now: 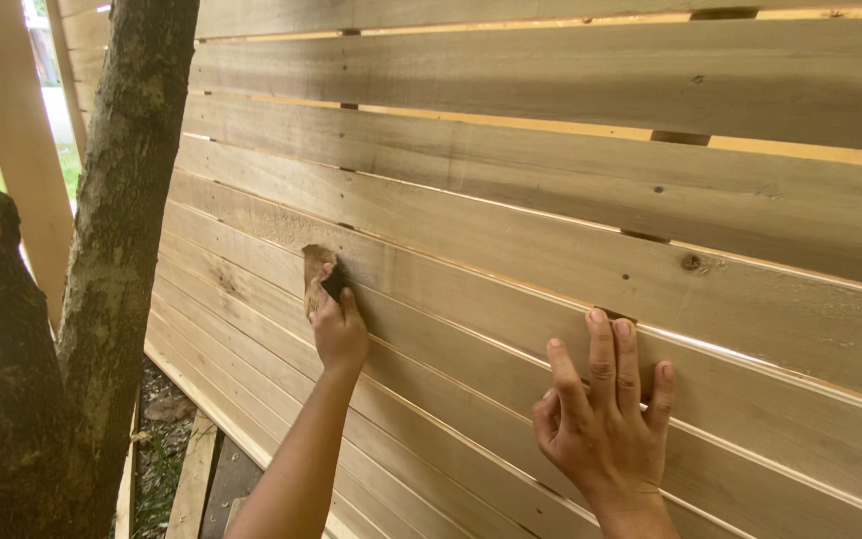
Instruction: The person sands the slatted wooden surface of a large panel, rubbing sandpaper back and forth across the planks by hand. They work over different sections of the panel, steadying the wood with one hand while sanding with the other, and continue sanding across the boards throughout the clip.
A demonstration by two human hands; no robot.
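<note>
A wall of pale wooden boards [571, 250] fills most of the view, the planks running lengthwise and overlapping like slats, with thin gaps showing between some of them. The left hand [337, 327] reaches out to the far left part of the boards, its arm stretching up from the bottom of the view. Its fingers are curled closed around a small brown piece of sandpaper [315, 269], folded or wrapped on something dark, and press it flat against a board. The sandpaper sits on a plank about midway up the wall, close to the left end of the boards.

The right hand [606, 414] is nearer and to the right, lower on the wall. It is open, holding nothing, with fingers spread and laid flat on the wood; the fingertips [599, 317] reach the lower edge of the plank above. The two hands are well apart.

At the left stands a rough, forked tree trunk [102, 269], just beside the end of the boards. Behind it a plain wooden post [17, 130] rises, and a loose plank [192, 479] lies on the ground below.
</note>
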